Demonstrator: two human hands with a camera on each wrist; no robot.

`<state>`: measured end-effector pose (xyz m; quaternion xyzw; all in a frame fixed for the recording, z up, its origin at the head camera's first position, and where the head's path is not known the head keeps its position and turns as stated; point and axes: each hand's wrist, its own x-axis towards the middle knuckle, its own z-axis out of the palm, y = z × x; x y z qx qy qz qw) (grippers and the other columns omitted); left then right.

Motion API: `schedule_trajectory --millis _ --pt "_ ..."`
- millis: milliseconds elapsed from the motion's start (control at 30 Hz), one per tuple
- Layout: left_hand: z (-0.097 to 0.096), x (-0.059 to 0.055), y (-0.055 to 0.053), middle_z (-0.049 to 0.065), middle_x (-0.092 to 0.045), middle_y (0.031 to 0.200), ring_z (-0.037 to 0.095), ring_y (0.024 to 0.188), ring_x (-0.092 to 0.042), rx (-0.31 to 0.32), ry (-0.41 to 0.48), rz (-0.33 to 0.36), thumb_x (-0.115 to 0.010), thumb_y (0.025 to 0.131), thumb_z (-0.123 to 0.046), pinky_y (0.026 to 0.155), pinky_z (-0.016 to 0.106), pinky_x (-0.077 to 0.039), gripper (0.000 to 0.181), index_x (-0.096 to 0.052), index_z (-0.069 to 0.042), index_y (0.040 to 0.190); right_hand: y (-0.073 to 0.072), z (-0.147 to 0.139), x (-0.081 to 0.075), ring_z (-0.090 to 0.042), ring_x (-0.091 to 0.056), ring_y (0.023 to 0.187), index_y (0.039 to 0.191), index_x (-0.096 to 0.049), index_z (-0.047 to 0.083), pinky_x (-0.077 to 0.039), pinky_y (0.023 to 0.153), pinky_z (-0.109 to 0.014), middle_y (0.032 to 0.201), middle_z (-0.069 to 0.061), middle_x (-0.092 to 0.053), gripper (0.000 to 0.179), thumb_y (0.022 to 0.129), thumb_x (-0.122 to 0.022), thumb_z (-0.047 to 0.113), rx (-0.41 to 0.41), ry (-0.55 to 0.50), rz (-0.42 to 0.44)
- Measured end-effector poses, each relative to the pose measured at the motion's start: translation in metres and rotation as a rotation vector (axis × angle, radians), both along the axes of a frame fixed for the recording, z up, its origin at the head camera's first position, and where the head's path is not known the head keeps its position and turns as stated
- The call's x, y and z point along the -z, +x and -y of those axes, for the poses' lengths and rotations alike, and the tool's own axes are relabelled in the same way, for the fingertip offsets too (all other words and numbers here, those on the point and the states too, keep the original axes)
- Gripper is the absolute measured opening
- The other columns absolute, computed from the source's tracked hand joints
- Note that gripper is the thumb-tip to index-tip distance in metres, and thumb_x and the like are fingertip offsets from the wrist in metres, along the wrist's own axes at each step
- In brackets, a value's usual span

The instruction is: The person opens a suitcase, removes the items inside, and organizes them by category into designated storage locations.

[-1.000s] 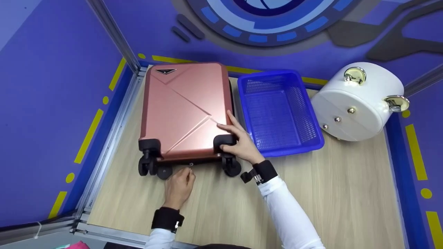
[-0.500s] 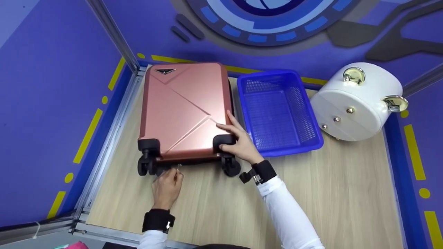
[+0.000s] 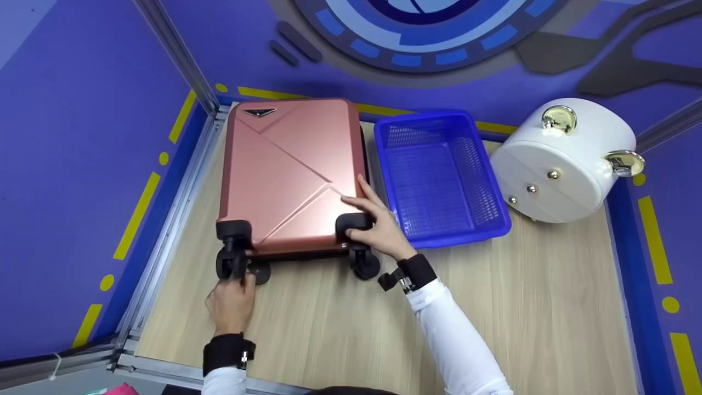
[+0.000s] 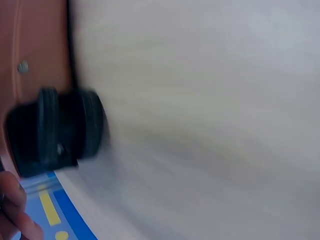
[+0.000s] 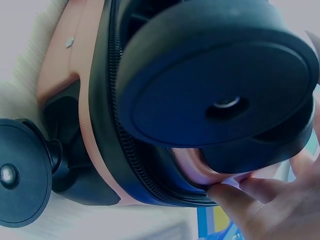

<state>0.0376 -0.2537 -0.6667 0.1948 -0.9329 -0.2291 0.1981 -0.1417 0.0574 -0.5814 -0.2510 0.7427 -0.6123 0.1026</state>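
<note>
A rose-pink hard-shell suitcase (image 3: 293, 170) lies flat, its black wheels toward me. My left hand (image 3: 233, 302) is by its near left wheel (image 3: 231, 262), fingers curled as if pinching the zipper pull, which is hidden now. In the left wrist view, curled fingers (image 4: 15, 200) show at the lower left edge, beside a blurred black wheel (image 4: 55, 130). My right hand (image 3: 381, 227) holds the near right corner, spread over the wheel housing and shell edge. The right wrist view shows its fingers (image 5: 237, 200) against the shell, close to the black zipper (image 5: 132, 155).
A blue plastic basket (image 3: 433, 181) stands just right of the suitcase. Farther right, a white drum-shaped box (image 3: 565, 159) with gold handles and knobs rests tilted against the wall. Blue walls and metal rails (image 3: 186, 208) border the wood-grain table (image 3: 521, 307).
My left hand has slid left along the suitcase's near edge to the left wheel. A small metal pull at its fingertips moved with it earlier. My right hand stays at the corner.
</note>
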Motion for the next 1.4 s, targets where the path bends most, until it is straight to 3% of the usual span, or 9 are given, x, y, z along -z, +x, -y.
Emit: schedule_trajectory --millis 200,433,600,733,867,1033,1200,1267,1400 --pt "0.003 0.001 0.001 0.024 -0.064 0.066 0.051 0.063 -0.065 0.013 0.037 0.021 -0.064 0.091 -0.022 0.054 0.066 -0.045 0.026 -0.063 -0.008 0.070 0.002 0.000 0.004 -0.024 -0.017 0.159 0.145 -0.063 0.017 -0.029 0.122 -0.048 0.174 0.002 -0.015 0.070 0.079 -0.081 0.001 0.031 0.101 -0.062" --pt "-0.010 0.003 -0.004 0.012 -0.054 0.058 0.046 0.055 -0.060 0.070 0.026 -0.050 -0.062 0.091 -0.020 0.046 0.061 -0.042 0.025 -0.053 -0.013 0.069 0.033 0.015 -0.011 -0.050 -0.024 0.152 0.147 -0.058 0.014 -0.035 0.116 -0.062 0.171 -0.017 -0.023 0.073 0.078 -0.080 0.008 0.170 0.339 -0.398" --pt "-0.016 0.007 -0.005 0.007 -0.048 0.057 0.042 0.051 -0.056 0.089 0.025 -0.100 -0.062 0.092 -0.017 0.045 0.059 -0.041 0.024 -0.051 -0.011 0.071 0.051 0.029 -0.007 -0.059 -0.014 0.151 0.150 -0.054 0.022 -0.025 0.110 -0.078 0.170 -0.017 -0.024 0.080 0.078 -0.090 0.028 0.143 0.513 -0.578" --pt "-0.015 0.008 -0.003 0.004 -0.047 0.057 0.038 0.050 -0.054 0.087 0.030 -0.087 -0.061 0.093 -0.018 0.045 0.057 -0.041 0.023 -0.052 -0.012 0.072 0.054 0.032 0.004 -0.056 -0.014 0.152 0.154 -0.051 0.030 -0.030 0.108 -0.078 0.169 -0.012 -0.029 0.087 0.078 -0.092 0.032 0.133 0.648 -0.664" --pt "-0.008 0.007 0.000 0.012 -0.057 0.060 0.044 0.055 -0.061 0.028 0.043 -0.027 -0.061 0.093 -0.022 0.047 0.059 -0.043 0.027 -0.057 -0.012 0.068 0.051 0.032 0.011 -0.052 -0.017 0.154 0.153 -0.051 0.033 -0.043 0.106 -0.068 0.167 -0.007 -0.034 0.087 0.078 -0.090 0.017 0.158 0.652 -0.706" --pt "0.006 0.002 0.004 0.024 -0.063 0.064 0.051 0.058 -0.063 0.018 -0.009 0.042 -0.062 0.091 -0.025 0.049 0.064 -0.043 0.032 -0.056 -0.009 0.064 0.051 0.033 0.014 -0.050 -0.018 0.154 0.153 -0.051 0.035 -0.061 0.081 -0.046 0.167 -0.005 -0.035 0.085 0.080 -0.083 0.007 0.161 0.630 -0.709" --pt "0.015 -0.001 0.005 0.021 -0.060 0.061 0.046 0.056 -0.061 0.044 -0.077 0.068 -0.063 0.090 -0.028 0.046 0.060 -0.042 0.036 -0.055 -0.009 0.060 0.049 0.032 0.014 -0.051 -0.020 0.153 0.152 -0.053 0.035 -0.062 0.072 -0.042 0.166 -0.005 -0.037 0.086 0.077 -0.078 0.000 0.173 0.614 -0.721" --pt "0.019 -0.002 0.004 0.020 -0.059 0.061 0.045 0.056 -0.060 0.043 -0.096 0.064 -0.066 0.090 -0.028 0.045 0.059 -0.041 0.036 -0.056 -0.008 0.062 0.048 0.032 0.015 -0.051 -0.020 0.154 0.151 -0.053 0.036 -0.062 0.075 -0.045 0.166 -0.004 -0.037 0.088 0.075 -0.075 -0.004 0.179 0.616 -0.722" --pt "0.027 -0.003 0.003 0.022 -0.060 0.064 0.048 0.058 -0.062 0.018 -0.080 0.053 -0.068 0.088 -0.030 0.047 0.061 -0.041 0.033 -0.057 -0.007 0.067 0.049 0.033 0.014 -0.050 -0.018 0.154 0.152 -0.053 0.037 -0.062 0.073 -0.044 0.166 -0.003 -0.036 0.094 0.072 -0.069 -0.009 0.181 0.626 -0.710"
